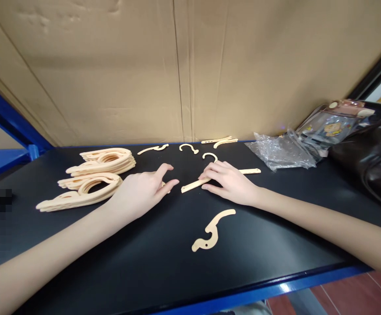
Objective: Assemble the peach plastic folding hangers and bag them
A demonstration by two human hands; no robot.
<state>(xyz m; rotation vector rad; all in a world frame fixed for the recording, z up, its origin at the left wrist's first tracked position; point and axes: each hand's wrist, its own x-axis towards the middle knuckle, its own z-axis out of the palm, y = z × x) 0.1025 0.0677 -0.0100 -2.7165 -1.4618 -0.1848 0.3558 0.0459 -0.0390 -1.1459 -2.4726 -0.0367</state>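
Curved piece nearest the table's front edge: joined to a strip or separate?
Separate. The curved piece lies on the table, with a visible gap to the strip under the right hand.

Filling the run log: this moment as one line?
left hand: thumb and index apart | right hand: on beige hanger | nearer: loose curved piece | at left: stacked pieces

Cream stacks [118, 166] at 9 o'clock, cream curved pc [214, 235] at 6, blk tabletop [138, 267]; tan cardbd [203, 65] at 12, dk-brn bag [368, 153] at 3!
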